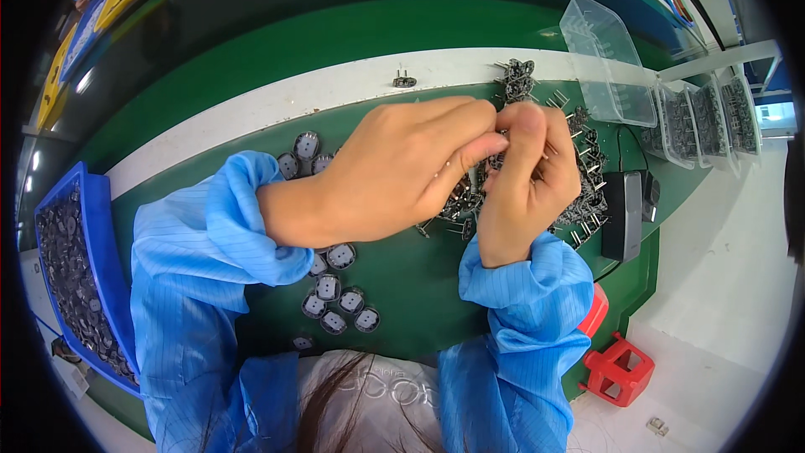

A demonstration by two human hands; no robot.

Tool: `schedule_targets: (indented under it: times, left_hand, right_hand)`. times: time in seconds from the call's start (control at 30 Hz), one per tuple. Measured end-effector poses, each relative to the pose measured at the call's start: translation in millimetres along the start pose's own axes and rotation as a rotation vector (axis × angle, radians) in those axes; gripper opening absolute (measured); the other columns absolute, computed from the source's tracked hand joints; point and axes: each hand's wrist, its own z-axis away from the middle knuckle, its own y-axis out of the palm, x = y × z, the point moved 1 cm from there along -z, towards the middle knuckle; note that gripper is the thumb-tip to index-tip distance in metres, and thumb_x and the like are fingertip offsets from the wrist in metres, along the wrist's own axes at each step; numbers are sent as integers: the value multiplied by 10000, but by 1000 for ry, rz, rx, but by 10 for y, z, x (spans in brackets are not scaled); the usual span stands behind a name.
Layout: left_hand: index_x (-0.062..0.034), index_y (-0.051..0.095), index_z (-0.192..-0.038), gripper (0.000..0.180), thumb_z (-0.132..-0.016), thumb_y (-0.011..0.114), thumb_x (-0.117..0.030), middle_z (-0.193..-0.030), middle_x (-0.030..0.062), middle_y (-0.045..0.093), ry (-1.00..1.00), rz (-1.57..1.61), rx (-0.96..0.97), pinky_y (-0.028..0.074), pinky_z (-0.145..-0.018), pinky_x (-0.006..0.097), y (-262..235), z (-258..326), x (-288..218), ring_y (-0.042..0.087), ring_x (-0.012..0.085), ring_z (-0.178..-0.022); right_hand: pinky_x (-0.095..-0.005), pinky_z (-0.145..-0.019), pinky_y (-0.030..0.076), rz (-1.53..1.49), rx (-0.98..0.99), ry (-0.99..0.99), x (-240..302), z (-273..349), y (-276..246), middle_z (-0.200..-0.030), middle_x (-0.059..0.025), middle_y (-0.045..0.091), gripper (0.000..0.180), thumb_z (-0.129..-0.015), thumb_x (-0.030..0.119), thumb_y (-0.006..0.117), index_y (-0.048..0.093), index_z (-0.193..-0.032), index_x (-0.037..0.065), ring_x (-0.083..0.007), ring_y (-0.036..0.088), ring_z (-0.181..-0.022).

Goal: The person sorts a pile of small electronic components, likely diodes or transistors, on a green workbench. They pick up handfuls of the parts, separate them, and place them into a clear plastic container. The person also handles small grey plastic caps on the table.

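My left hand (419, 151) and my right hand (532, 180) meet over the far middle of the green table (411, 294). The left thumb and forefinger are pinched together at the right fingertips, and the right fingers curl inward. Whatever lies between them is mostly hidden. Thin metal showing by the right fingers may be pins. Behind and beside the right hand spreads a pile of small black parts with metal pins (591, 201). Several rounded pieces with pale grey faces (341, 256) lie around my left forearm. One black pinned part (404, 80) stands alone on the white ledge (335, 88).
A blue tray (102, 260) of dark parts stands at the left. Clear bins of parts (708, 122) and a tilted clear container (608, 59) are at the far right. Near the pile sits a black box (621, 216). A red stool (619, 369) is on the floor.
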Motion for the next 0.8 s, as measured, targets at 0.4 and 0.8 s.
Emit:
schedule_targets:
  times: [0.4, 0.8]
  left_hand:
    - [25, 550, -1166, 372, -955, 448, -265, -674, 170, 579, -349, 387, 30, 408, -545, 336, 31, 51, 120, 534, 149, -583]
    - [50, 521, -857, 342, -952, 457, -272, -626, 175, 485, -207, 78, 261, 342, -511, 350, -81, -110, 117, 465, 257, -539]
  right_hand:
    - [-175, -445, 334, -253, 99, 362, 17, -106, 47, -588, 45, 512, 256, -925, 234, 545, 622, -770, 46, -3, 390, -484]
    - [-175, -439, 350, -149, 22, 283, -111, -65, 30, -631, 28, 539, 226, -926, 217, 536, 606, -810, 36, -1, 438, -521]
